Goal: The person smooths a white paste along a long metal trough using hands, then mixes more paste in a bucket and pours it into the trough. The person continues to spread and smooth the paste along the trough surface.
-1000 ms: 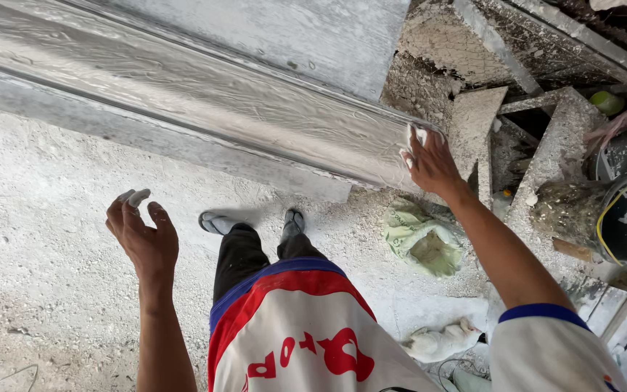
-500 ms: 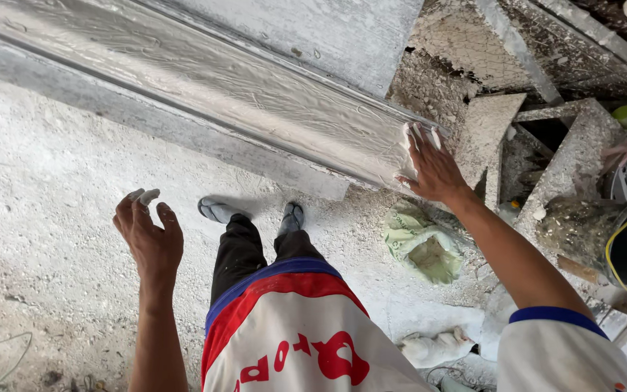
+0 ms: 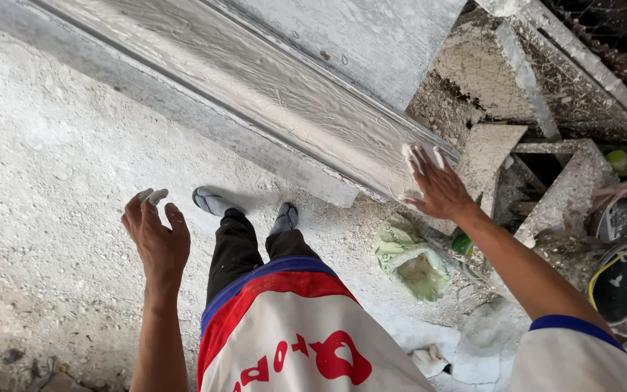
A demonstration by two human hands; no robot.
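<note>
Wet streaked plaster moulding [image 3: 255,94], rough dusty concrete floor [image 3: 45,181]

Looks like a building site to me: I see a long plastered beam [image 3: 255,94], dusty rough concrete floor [image 3: 45,218], crumbly masonry [image 3: 480,72], an open cement sack [image 3: 411,261], a mucky bucket [image 3: 622,279].

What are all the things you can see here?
Moulded slab: one, whitish-grey, long, running diagonally across the top.
Floor: one, dusty white, left side.
Open bag: one, pale green, right of the feet.
Bucket: one, dark with a yellow rim, right edge.
Broken slab pieces: several, grey, upper right.
Feet: two, in grey footwear.
Left hand: empty, plaster on the fingertips, raised above the floor.
Right hand: open, fingers on the slab's end.
</note>
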